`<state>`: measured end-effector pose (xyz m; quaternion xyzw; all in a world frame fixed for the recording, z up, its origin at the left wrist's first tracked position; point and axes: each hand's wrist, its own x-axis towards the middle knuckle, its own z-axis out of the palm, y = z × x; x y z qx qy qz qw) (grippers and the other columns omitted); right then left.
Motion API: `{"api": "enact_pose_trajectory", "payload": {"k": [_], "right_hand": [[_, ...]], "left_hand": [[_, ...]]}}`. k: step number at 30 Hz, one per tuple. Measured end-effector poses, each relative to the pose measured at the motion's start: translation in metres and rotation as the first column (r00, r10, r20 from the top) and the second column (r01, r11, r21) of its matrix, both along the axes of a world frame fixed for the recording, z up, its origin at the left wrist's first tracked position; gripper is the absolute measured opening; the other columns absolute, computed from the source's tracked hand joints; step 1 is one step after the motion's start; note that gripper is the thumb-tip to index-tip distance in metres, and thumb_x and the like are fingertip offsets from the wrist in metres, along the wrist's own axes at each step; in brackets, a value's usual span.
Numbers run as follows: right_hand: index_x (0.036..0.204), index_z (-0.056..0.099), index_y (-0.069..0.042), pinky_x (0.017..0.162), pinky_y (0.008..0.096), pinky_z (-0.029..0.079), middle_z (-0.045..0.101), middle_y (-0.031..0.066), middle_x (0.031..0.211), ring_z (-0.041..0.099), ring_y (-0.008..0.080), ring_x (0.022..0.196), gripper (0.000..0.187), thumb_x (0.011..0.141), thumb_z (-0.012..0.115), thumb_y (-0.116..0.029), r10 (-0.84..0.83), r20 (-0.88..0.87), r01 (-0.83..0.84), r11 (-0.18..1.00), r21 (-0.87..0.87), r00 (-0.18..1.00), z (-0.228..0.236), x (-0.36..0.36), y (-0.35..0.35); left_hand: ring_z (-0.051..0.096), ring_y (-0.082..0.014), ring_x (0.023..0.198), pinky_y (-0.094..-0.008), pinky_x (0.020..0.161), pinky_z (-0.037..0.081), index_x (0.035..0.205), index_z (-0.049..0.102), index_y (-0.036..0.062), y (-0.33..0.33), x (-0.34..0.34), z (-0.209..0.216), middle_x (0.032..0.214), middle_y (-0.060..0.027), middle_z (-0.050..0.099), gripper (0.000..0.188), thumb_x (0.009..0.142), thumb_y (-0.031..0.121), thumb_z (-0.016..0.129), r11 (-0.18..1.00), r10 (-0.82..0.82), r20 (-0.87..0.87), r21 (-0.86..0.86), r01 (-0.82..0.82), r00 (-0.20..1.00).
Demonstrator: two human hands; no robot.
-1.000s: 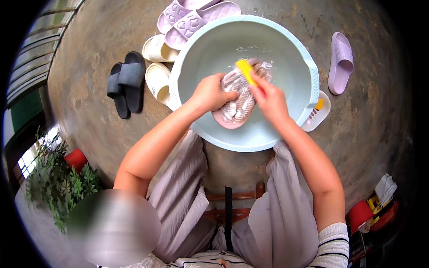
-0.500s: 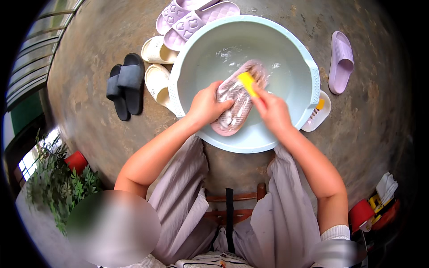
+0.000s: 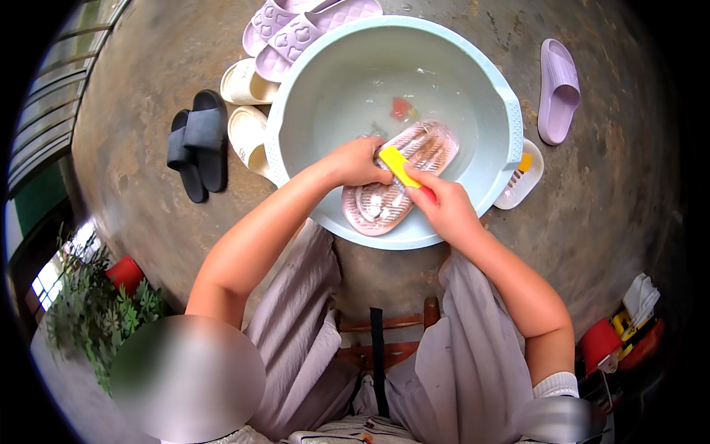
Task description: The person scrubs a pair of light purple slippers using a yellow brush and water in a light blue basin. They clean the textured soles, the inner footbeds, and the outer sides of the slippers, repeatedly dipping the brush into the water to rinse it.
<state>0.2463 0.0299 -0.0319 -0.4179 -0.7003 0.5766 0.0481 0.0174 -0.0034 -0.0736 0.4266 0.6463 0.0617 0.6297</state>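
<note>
A wet pink slipper [image 3: 433, 148] is held over the near side of a pale blue basin [image 3: 481, 81], its ribbed sole facing up with white suds on it. My left hand [image 3: 362, 163] is closed around the slipper's left edge. In my right hand [image 3: 444, 207] is a yellow and red scrubbing brush [image 3: 399, 166], laid on the middle of the sole. The brush's bristles are hidden. Water stands in the basin, and a small red and yellowish patch [image 3: 403, 109] shows in it; whether this is a reflection cannot be told.
Lilac slippers [image 3: 296, 33], cream slippers [image 3: 248, 137] and dark slippers [image 3: 211, 140] lie left of the basin. A single lilac slipper [image 3: 560, 92] lies right, near a white dish [image 3: 525, 189] holding a yellow-handled brush. A leafy plant [image 3: 103, 311] stands at the left.
The brush has moved from the far end of the sole back to its middle. My left hand has shifted slightly up and right on the slipper, and the view has shifted a little.
</note>
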Motion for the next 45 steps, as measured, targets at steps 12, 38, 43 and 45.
{"api": "enact_pose_trajectory", "payload": {"k": [12,38,43,45], "right_hand": [[0.129,0.064,-0.009,0.074,0.0417,0.053,0.07,0.024,0.095,0.069,0.0388,0.086,0.036,0.094,0.067,-0.018,-0.063,0.045,0.059,0.995,0.076,0.997,0.029,0.009,0.017],[0.137,0.063,-0.022,0.053,0.0393,0.049,0.056,0.0097,0.07,0.058,0.0278,0.056,0.045,0.093,0.07,-0.021,-0.046,-0.057,0.072,0.753,0.655,0.997,0.029,-0.057,0.071],[0.137,0.063,-0.019,0.053,0.0381,0.05,0.052,0.0073,0.067,0.058,0.0237,0.054,0.047,0.091,0.072,-0.02,0.059,-0.032,-0.026,0.778,0.628,0.998,0.047,-0.05,0.031],[0.137,0.064,-0.02,0.053,0.0374,0.05,0.051,0.0066,0.066,0.058,0.0229,0.054,0.048,0.09,0.074,-0.02,-0.022,-0.002,0.019,0.774,0.633,1.0,0.044,-0.053,0.055]], "left_hand": [[0.062,-0.019,0.109,-0.0306,0.097,0.049,0.133,0.053,-0.0006,0.015,0.027,0.0,0.119,-0.0093,0.065,0.064,0.077,0.008,0.081,0.943,0.331,0.451,-0.192,-0.272,0.829],[0.068,-0.0163,0.095,-0.031,0.09,0.055,0.124,0.06,-0.0033,0.02,-0.021,0.065,0.11,-0.0108,0.069,0.035,0.093,0.012,0.051,0.542,0.686,0.666,-0.199,-0.816,0.293],[0.068,-0.0161,0.09,-0.0304,0.087,0.055,0.121,0.06,-0.0048,0.019,-0.024,0.057,0.105,-0.0105,0.069,0.034,0.094,0.013,0.05,0.458,0.732,0.644,-0.221,-0.861,0.224],[0.067,-0.0162,0.092,-0.0306,0.087,0.055,0.121,0.06,-0.0052,0.019,-0.02,0.063,0.106,-0.0107,0.069,0.035,0.094,0.013,0.05,0.471,0.724,0.648,-0.211,-0.857,0.238]]}}
